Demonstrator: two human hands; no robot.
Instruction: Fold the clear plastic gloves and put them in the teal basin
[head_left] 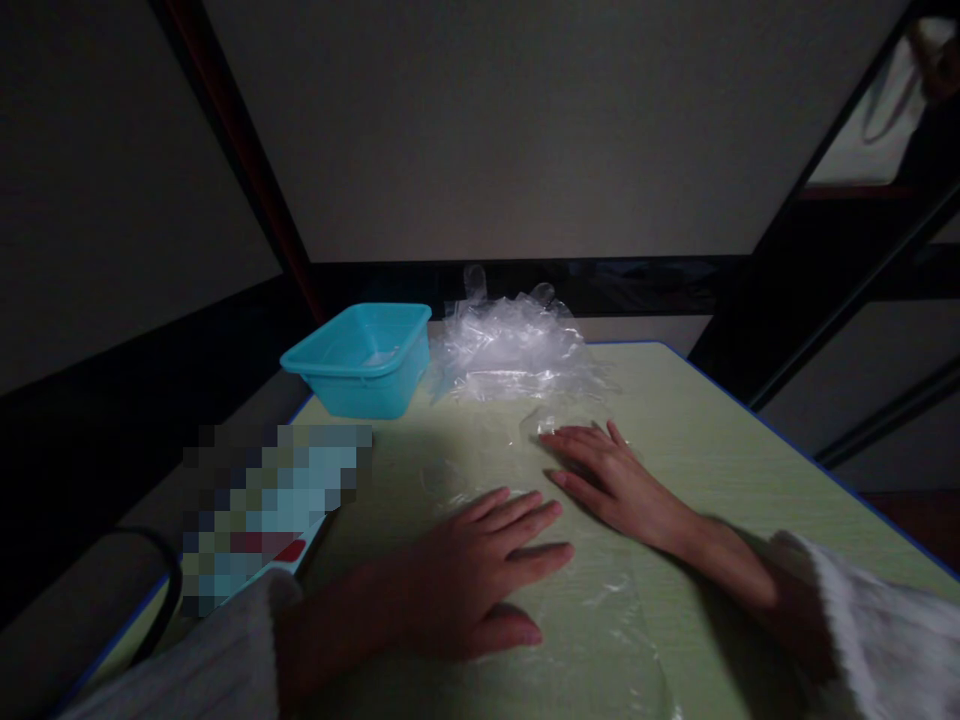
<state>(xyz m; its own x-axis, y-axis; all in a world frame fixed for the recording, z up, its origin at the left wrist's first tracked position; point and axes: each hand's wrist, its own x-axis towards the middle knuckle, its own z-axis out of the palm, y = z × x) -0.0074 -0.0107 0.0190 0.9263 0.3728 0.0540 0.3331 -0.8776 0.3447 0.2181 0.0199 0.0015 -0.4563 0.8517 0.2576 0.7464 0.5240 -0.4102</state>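
Note:
My left hand [472, 575] lies flat, fingers stretched and spread, on a thin clear plastic sheet [600, 620] spread over the pale green table [735, 460]. My right hand [607, 475] also rests flat on the same sheet, a little farther out, fingers extended toward the left. Neither hand grips anything. Both wrists come out of light fuzzy sleeves.
A heap of crumpled clear plastic [514, 345] sits at the table's far edge. Left of it stands a turquoise plastic tub [360, 360]. A pixelated patch [274, 510] covers something at the table's left edge. Dark frame bars and a wall lie beyond.

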